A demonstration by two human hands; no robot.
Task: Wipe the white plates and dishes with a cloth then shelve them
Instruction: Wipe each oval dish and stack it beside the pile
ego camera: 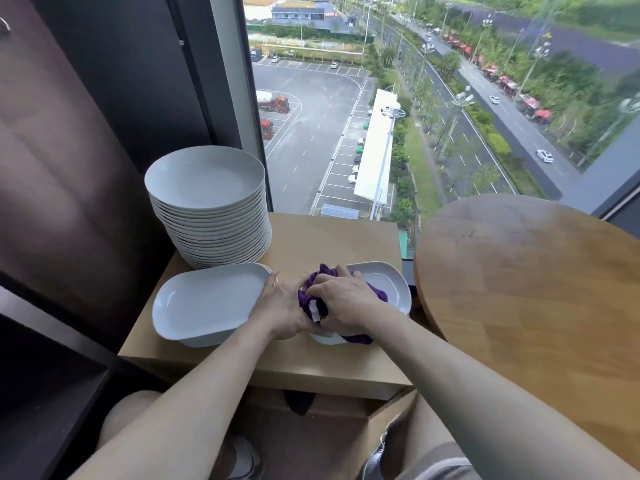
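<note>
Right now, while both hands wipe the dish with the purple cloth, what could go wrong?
1. The tall stack of round plates stands near the back left corner of the small table; a bump might topple it.
2. The left oval dish overhangs the table's left edge and the left hand touches it; a push could tip it off.

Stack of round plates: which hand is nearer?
Left. The left hand lies below the stack of round plates, beside the oval dish; the right hand is farther right, on the purple cloth.
</note>
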